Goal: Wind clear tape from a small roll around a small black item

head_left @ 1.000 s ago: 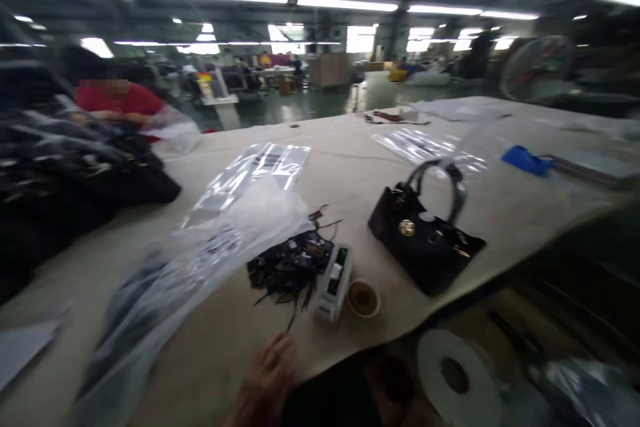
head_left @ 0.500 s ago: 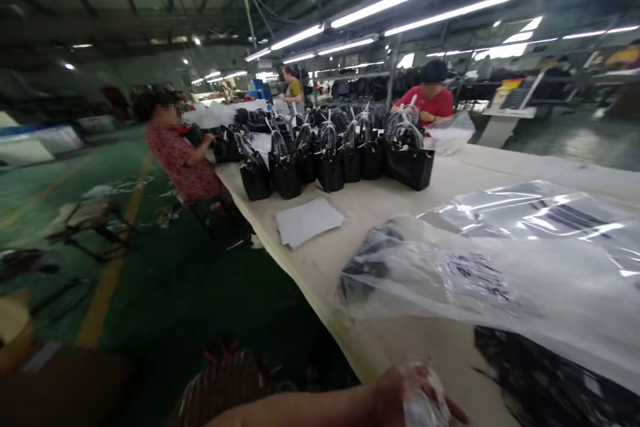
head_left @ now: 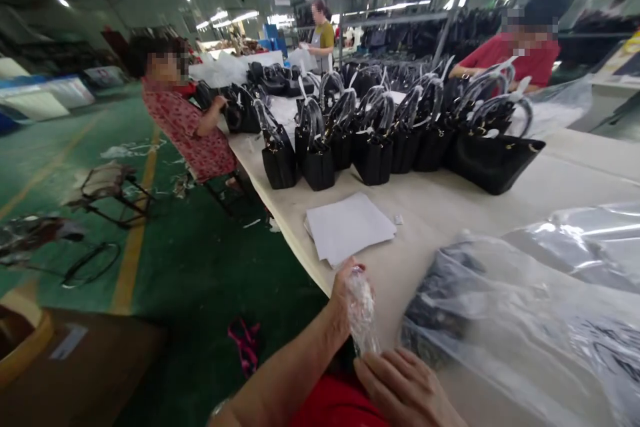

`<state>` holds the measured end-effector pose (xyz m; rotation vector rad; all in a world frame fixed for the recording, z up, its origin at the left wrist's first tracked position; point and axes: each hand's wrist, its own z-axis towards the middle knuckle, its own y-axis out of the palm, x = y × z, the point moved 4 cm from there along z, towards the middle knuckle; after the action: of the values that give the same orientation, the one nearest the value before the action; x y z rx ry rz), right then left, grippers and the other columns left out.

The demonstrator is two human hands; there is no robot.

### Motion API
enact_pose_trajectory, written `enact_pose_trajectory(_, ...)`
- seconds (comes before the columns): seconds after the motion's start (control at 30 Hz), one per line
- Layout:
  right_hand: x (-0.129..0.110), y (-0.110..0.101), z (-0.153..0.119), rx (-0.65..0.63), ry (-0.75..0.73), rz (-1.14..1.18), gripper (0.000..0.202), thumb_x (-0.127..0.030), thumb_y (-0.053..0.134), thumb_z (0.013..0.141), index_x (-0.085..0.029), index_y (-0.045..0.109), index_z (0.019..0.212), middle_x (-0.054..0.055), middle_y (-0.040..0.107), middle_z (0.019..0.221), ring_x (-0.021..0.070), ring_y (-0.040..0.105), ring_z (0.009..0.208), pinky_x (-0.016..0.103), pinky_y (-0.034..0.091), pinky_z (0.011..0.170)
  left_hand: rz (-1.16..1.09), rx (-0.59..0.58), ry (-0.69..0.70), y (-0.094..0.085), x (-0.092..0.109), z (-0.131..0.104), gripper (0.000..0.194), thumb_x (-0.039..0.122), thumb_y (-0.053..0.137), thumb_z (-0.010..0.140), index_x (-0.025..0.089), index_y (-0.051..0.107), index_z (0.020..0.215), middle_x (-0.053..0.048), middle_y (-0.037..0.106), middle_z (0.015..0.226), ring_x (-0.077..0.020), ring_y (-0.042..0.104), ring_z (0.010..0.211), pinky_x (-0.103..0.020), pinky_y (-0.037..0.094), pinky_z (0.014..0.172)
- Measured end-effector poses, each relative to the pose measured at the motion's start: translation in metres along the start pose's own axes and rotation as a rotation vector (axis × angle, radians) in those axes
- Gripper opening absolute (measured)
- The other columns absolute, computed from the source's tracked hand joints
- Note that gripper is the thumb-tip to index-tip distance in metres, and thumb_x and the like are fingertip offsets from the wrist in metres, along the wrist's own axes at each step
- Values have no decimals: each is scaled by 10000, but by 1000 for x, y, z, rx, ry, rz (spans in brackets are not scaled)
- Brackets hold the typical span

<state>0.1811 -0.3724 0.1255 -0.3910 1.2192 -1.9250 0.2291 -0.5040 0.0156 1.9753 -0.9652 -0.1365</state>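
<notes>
Here, the left grip (head_left: 346,290) is wrapped about the upper part of a crumpled plastic bag (head_left: 363,317), which runs down to the right grip (head_left: 397,380); those fingers meet its lower end, though whether they pinch it I can't quite tell. The bag is near the surface's (head_left: 440,213) edge, this side of some white paper (head_left: 350,227).

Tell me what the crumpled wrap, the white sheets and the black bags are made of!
Crumpled wrap: probably thin clear plastic, wrinkled with bright glints. White sheets: likely paper, flat and matte. Black bags: maybe leather or imitation, smooth with faint sheen.
</notes>
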Motion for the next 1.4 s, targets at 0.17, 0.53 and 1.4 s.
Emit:
enact_pose_trajectory(0.17,10,-4,24,61,128,215,350,-330,492,911,-193,483,1232,61,695,986,167,653,813,240,518,700,-79,-35,-53,-4,22,1,387,430,439,886,130,541,663,29,442,432,-89,439,387,-206,370,460)
enact_pose_trajectory(0.53,82,35,-8,320,1100,926,392,-480,714,678,-169,663,910,54,652,735,157,576,625,220,454,512,104,58,162,5,26,-24,440,571,625,711,144,521,707,36,472,528,-92,432,440,-238,355,493)
enact_pose_trajectory(1.4,113,71,9,327,961,292,289,-461,475,813,-183,545,773,-2,582,610,123,515,513,212,429,487,209,-189,175,-13,31,-12,452,444,788,524,123,555,742,-21,597,643,-109,518,510,-233,372,466)
